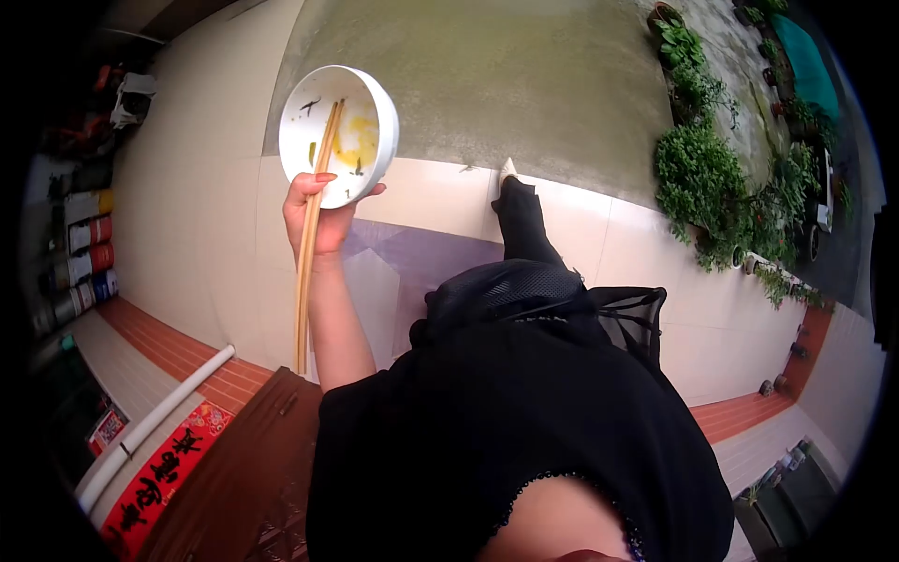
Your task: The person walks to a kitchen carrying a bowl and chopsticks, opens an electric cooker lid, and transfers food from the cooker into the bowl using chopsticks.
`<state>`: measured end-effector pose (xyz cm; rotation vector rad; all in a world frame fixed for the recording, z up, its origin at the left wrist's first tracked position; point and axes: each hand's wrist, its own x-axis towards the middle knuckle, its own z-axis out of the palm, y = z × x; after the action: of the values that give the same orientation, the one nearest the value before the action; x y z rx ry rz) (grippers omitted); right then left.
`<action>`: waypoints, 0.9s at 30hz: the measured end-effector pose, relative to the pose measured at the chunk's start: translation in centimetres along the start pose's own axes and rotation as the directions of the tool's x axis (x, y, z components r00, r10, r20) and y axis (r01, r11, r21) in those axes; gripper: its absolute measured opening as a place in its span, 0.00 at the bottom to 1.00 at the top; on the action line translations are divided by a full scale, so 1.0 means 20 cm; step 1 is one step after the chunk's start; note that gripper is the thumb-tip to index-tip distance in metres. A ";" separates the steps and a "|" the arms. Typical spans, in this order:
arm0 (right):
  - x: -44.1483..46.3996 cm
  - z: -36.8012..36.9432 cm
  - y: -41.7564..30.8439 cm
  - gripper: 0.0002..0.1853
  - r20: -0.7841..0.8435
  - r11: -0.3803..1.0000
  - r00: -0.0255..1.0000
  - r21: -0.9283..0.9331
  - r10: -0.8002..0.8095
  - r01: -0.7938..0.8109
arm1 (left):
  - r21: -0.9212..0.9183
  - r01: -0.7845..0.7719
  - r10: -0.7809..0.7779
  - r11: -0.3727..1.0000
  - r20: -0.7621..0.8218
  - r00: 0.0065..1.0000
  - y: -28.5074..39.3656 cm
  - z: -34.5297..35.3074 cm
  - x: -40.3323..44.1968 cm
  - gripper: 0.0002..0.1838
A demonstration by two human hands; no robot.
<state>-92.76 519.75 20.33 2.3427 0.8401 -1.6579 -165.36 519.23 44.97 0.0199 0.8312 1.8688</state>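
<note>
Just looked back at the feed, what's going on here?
A person in black clothing holds a white bowl in their left grip, tilted so that its inside faces the camera. The thumb of that hand lies over the rim, keeping a pair of wooden chopsticks against the bowl, their far ends inside it. Some yellowish residue and a few dark bits are in the bowl. The right grip is out of view.
</note>
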 end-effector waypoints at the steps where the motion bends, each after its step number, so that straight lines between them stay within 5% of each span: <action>1: 0.04 0.05 -0.12 0.10 0.011 1.000 1.000 -0.002 -0.004 0.004 | -0.002 0.030 -0.030 1.000 -0.011 0.999 -0.04 0.05 0.10 0.34; 9: 0.32 0.23 -1.95 0.09 0.028 0.878 0.877 0.013 -0.479 0.479 | -0.025 0.101 -0.103 0.995 -0.103 0.989 -0.08 0.31 0.95 0.38; 11: 0.43 0.21 -2.40 0.11 0.069 0.902 0.911 0.194 -0.406 0.387 | -0.011 0.044 -0.045 0.999 -0.144 0.989 0.01 0.27 1.10 0.37; 15: 0.55 0.16 -2.99 0.10 -0.008 0.879 0.889 0.144 -0.458 0.455 | 0.012 0.001 0.001 1.000 -0.200 0.980 0.18 0.30 1.39 0.37; 19: 0.78 0.18 -3.27 0.10 -0.110 0.879 0.898 0.182 -0.427 0.440 | 0.039 -0.039 0.046 0.998 -0.207 0.977 0.36 0.28 1.89 0.37; 22: 1.10 0.27 -3.15 0.11 -0.149 0.849 0.946 0.417 -0.287 0.324 | 0.062 -0.076 0.082 0.995 -0.088 0.993 0.46 0.26 2.39 0.39; 23: 1.24 0.37 -3.07 0.11 -0.221 0.875 0.940 0.356 -0.261 0.327 | 0.064 -0.062 0.066 0.996 -0.070 0.995 0.48 0.31 2.59 0.38; 27: 1.33 0.58 -3.22 0.10 -0.045 0.988 0.999 0.155 0.026 -0.019 | 0.045 -0.023 0.026 0.999 -0.080 0.996 0.51 0.54 3.23 0.35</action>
<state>-129.66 577.67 4.17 2.4919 0.7137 -1.7231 -199.09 575.55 36.33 -0.0184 0.9315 1.8843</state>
